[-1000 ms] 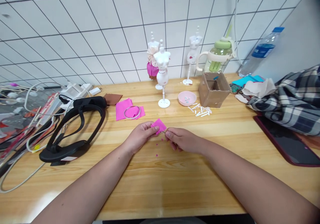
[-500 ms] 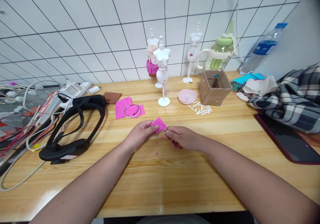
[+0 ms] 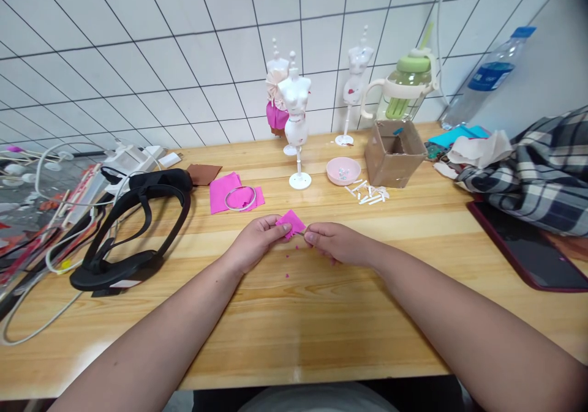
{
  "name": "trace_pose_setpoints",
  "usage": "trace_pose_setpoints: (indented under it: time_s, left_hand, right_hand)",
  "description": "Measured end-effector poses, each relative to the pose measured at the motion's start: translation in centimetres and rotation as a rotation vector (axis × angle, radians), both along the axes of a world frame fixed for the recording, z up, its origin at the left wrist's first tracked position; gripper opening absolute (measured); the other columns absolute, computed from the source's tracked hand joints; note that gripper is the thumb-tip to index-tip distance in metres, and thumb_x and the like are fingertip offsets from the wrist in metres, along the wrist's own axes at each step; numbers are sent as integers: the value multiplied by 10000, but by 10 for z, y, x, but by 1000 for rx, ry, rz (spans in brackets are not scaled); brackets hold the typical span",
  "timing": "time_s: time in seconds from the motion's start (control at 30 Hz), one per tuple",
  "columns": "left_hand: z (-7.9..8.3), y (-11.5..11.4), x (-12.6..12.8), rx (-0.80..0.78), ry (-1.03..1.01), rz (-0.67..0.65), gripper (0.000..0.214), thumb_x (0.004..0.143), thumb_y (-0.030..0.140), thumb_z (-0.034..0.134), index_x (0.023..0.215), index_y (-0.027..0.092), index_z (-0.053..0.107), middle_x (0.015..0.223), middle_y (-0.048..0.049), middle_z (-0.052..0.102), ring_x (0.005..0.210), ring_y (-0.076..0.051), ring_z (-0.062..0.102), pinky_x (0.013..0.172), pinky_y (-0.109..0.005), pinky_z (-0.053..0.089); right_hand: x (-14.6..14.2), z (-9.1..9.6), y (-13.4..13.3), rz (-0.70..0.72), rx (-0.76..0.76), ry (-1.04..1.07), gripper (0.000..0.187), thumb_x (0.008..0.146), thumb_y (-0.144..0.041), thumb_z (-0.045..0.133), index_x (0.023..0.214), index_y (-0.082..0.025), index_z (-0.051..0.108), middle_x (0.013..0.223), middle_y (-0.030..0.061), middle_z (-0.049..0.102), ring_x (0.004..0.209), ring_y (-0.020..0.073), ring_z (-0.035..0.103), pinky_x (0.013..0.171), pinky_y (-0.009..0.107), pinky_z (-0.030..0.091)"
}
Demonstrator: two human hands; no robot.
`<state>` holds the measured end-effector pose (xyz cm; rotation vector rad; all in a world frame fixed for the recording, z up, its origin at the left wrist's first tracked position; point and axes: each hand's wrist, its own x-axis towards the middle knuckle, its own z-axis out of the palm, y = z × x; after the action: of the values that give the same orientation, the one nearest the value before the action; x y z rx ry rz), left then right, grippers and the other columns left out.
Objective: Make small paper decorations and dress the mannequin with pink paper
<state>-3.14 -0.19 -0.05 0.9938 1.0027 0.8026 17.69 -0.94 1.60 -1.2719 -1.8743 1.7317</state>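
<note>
My left hand (image 3: pixel 260 240) pinches a small piece of pink cloth (image 3: pixel 293 222) between thumb and fingers, above the table. The cloth's lower edge looks jagged. My right hand (image 3: pixel 335 242) is closed on a thin metal tool (image 3: pixel 301 234), mostly hidden by the fingers; its kind is not clear. The tool's tip meets the cloth's lower right edge. A few tiny pink scraps (image 3: pixel 287 275) lie on the table below the hands. Beyond my left hand, a larger pink cloth (image 3: pixel 222 193) lies flat with a silver ring (image 3: pixel 241 208) on it.
White dress-form stands (image 3: pixel 296 112) stand at the back, one dressed in pink. Right of them are a pink bowl (image 3: pixel 343 179), white strips (image 3: pixel 370 199), a cardboard box (image 3: pixel 395 161) and a green-lidded jug (image 3: pixel 408 87). A black headset frame (image 3: pixel 142 265) lies left, a phone (image 3: pixel 528 247) right.
The view has tilted slightly, so the scene sits a little higher. The right hand's lower fingers have shifted, while both hands stay at the pink cloth.
</note>
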Motion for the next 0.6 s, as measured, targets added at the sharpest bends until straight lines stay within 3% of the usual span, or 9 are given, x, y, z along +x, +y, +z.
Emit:
trace_pose_setpoints:
  time_s: [0.6]
  left_hand:
    - [-1, 0, 0, -1, 4, 8, 255, 720, 308, 779, 894, 134, 713, 813, -30, 713, 780, -143, 638, 797, -264, 467]
  right_hand:
    - [2, -2, 2, 18, 21, -2, 285, 931, -421, 406, 761, -199, 463, 630, -48, 386, 520, 89, 396, 427, 175, 383]
